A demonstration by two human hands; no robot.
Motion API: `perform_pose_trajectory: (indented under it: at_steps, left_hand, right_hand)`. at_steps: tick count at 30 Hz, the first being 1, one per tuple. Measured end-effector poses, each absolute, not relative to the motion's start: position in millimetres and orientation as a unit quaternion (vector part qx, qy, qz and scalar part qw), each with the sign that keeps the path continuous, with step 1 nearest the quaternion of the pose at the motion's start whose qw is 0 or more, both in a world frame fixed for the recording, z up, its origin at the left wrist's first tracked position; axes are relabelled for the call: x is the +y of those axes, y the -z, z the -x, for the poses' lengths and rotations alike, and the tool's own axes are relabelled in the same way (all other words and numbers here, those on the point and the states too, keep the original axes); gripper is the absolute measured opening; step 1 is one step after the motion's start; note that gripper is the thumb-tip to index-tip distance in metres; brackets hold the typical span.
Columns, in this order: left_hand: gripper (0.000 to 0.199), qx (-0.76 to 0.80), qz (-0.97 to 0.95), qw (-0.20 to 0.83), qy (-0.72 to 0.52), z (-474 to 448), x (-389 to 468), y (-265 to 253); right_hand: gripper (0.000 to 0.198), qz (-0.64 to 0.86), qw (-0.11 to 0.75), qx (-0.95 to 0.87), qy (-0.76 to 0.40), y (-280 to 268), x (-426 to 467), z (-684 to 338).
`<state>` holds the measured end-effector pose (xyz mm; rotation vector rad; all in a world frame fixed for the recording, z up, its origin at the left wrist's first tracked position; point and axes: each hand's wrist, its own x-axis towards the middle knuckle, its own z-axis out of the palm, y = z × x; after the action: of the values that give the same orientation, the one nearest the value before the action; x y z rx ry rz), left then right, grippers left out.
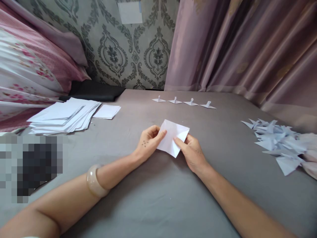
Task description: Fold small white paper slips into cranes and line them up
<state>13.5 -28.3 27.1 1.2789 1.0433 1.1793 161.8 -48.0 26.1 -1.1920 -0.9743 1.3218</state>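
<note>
A small square of white paper [170,134] is held up between both hands over the grey cloth surface. My left hand [148,140] grips its left edge, thumb on top and fingers curled behind. On the right side, my right hand [193,148] pinches the sheet with its thumb pressed on the face; its other fingers are mostly hidden behind the paper. Faint crease lines show on the sheet. A pale bangle [95,181] circles my left wrist.
Several folded paper birds [192,102] stand in a row at the back. A heap of folded paper [277,137] lies at the right. Left are a stack of white sheets [64,115], smaller square sheets [107,111] and a black folded item [95,91]. Curtains [210,43] hang behind.
</note>
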Motion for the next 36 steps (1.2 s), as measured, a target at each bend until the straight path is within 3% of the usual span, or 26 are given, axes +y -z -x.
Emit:
perform_pose_trajectory:
  at_steps: [5,9,13,16,21,26,28,30,34,36]
  left_hand:
    - [0.036,0.423,-0.376,0.624,-0.539,-10,-18,-24]
    - [0.048,0.473,-0.389,0.592,-0.524,-6,-12,-18]
    - [0.057,0.504,-0.512,0.484,-0.499,1,-8,-8]
    - [0.057,0.525,-0.593,0.386,-0.473,7,-6,-2]
    - [0.046,0.561,-0.695,0.239,-0.381,14,-3,-1]
    - [0.032,0.510,-0.807,0.046,-0.294,18,-2,-8]
    - [0.024,0.438,-0.864,0.062,-0.239,18,-3,-12]
    - [0.030,0.370,-0.899,0.105,-0.209,16,-6,-15]
    - [0.021,0.343,-0.905,0.132,-0.215,12,-15,-21]
    - [0.032,0.351,-0.903,0.134,-0.209,11,-18,-22]
  right_hand:
    - [0.041,0.490,0.493,-0.402,-0.596,-30,-47,-165]
    - [0.051,0.567,0.469,-0.453,-0.504,-23,-40,-177]
    - [0.047,0.625,0.420,-0.557,-0.351,-17,-35,-185]
    - [0.036,0.636,0.381,-0.602,-0.298,-20,-36,-184]
    - [0.019,0.641,0.322,-0.662,-0.216,-20,-40,-181]
    - [0.017,0.621,0.282,-0.719,-0.132,-13,-39,-185]
    - [0.020,0.608,0.269,-0.735,-0.131,-13,-39,-187]
    - [0.024,0.593,0.250,-0.755,-0.130,-14,-41,-189]
    - [0.031,0.570,0.223,-0.783,-0.109,-17,-47,-190]
    - [0.031,0.565,0.217,-0.790,-0.097,-18,-51,-191]
